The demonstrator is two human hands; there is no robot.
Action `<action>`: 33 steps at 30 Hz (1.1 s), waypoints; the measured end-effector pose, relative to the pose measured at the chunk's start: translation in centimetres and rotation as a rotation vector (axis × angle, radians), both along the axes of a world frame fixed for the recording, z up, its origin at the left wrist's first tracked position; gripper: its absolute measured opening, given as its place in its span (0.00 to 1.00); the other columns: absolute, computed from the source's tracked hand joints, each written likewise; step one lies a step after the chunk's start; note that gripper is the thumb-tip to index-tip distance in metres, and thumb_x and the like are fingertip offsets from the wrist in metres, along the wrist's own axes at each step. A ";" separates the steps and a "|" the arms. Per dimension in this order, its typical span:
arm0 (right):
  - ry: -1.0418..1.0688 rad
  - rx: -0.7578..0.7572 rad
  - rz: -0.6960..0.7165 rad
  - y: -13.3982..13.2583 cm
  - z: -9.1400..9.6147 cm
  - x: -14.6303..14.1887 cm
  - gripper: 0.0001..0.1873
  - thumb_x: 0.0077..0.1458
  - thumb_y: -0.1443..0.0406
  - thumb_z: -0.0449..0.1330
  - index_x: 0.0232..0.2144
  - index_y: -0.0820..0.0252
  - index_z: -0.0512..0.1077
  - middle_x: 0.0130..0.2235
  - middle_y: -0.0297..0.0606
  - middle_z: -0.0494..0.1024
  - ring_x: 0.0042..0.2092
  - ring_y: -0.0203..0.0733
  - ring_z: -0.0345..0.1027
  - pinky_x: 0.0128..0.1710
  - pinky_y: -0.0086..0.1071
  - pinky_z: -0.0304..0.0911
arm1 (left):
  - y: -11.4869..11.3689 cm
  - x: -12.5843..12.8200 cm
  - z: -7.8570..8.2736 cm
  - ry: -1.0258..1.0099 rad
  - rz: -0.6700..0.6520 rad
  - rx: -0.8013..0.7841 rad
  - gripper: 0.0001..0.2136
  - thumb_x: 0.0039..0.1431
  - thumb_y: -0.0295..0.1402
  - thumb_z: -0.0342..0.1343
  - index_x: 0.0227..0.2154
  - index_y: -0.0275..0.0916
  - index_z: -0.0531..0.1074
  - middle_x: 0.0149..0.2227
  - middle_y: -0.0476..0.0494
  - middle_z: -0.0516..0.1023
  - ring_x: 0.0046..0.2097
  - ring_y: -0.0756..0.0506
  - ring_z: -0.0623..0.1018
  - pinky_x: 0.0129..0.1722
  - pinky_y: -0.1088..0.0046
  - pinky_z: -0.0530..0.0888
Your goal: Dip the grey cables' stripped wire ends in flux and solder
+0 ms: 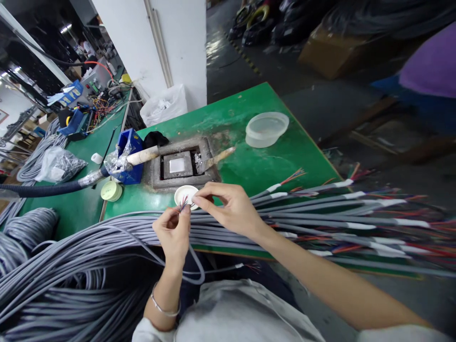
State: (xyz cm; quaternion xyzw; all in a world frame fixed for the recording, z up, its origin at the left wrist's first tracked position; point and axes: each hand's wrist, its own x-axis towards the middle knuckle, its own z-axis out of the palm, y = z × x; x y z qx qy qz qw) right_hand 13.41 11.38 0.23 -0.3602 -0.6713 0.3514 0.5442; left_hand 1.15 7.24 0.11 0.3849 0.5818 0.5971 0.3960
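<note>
My left hand [173, 230] is closed, its thumb and fingers pinching the fanned thin colored wires [184, 204] at a grey cable's end. Close beside it, my right hand [231, 204] pinches at the tips of these wires; exactly which strands sit between its fingers is too small to make out. Just behind the fingertips stands a small white round dish [179, 191]. Under both hands runs a thick bundle of grey cables [124, 225]. To the right, the cable ends [377, 223] show white sleeves and bare-fanned colored wires.
A shiny square solder pot [177, 165] sits in a grimy frame on the green table [238, 111], with a wooden-handled scraper [223, 155] beside it. A suction hose [53, 189] reaches in from the left. Nearby are a blue box [133, 178], a clear tub [265, 137] and a round tin [111, 191].
</note>
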 end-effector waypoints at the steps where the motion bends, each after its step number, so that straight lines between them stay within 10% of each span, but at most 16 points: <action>1: -0.031 0.042 0.022 0.0 0.1 0.1 0.09 0.53 0.69 0.56 0.22 0.63 0.71 0.21 0.34 0.71 0.23 0.32 0.62 0.23 0.25 0.58 | 0.0 -0.3 0.2 0.016 -0.018 -0.013 0.15 0.43 0.40 0.64 0.16 0.33 0.68 0.12 0.57 0.56 0.15 0.59 0.55 0.14 0.82 0.52; 17: -0.211 0.200 0.103 0.2 0.0 0.6 0.05 0.55 0.68 0.56 0.28 0.60 0.70 0.29 0.38 0.76 0.31 0.36 0.69 0.31 0.29 0.63 | 0.4 -2.0 2.4 0.126 -0.116 -0.081 0.18 0.41 0.39 0.65 0.11 0.35 0.63 0.08 0.57 0.58 0.11 0.58 0.57 0.11 0.81 0.53; 33: 0.076 -0.148 -0.164 0.7 -0.7 0.3 0.17 0.55 0.55 0.55 0.22 0.60 0.69 0.22 0.36 0.73 0.26 0.35 0.63 0.26 0.29 0.58 | 2.2 -3.2 2.4 0.344 -0.132 -0.135 0.14 0.41 0.38 0.62 0.12 0.35 0.66 0.09 0.57 0.56 0.13 0.58 0.54 0.13 0.79 0.49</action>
